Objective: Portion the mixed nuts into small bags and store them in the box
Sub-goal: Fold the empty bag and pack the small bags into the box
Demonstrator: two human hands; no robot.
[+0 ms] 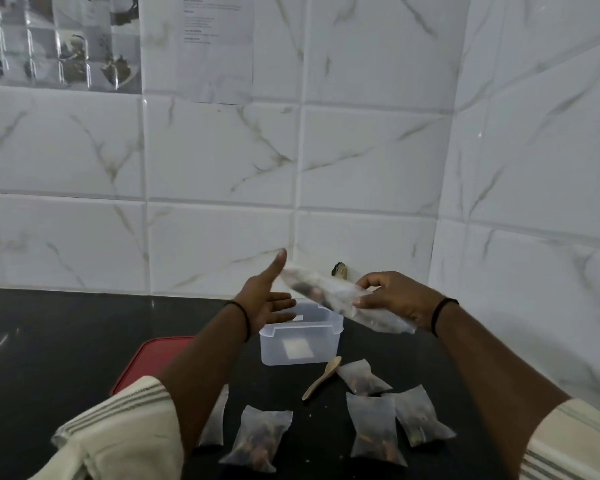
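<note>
My right hand [392, 299] grips a large translucent bag of mixed nuts [329, 296], held tilted in the air above the box. My left hand [267, 296] hovers open beside the bag's left end, thumb up, fingers straight. Under both hands a clear plastic box [300, 341] stands open on the black counter. Several small filled bags lie in front of it: one at the middle [257, 438], two at the right [374, 431] [421, 420], one near the spoon [362, 377], and one partly hidden by my left arm [215, 420].
A wooden spoon [321, 377] lies on the counter just right of the box's front. A red lid [146, 362] lies flat to the left of the box. White marble-look tiled walls meet in a corner at the back right.
</note>
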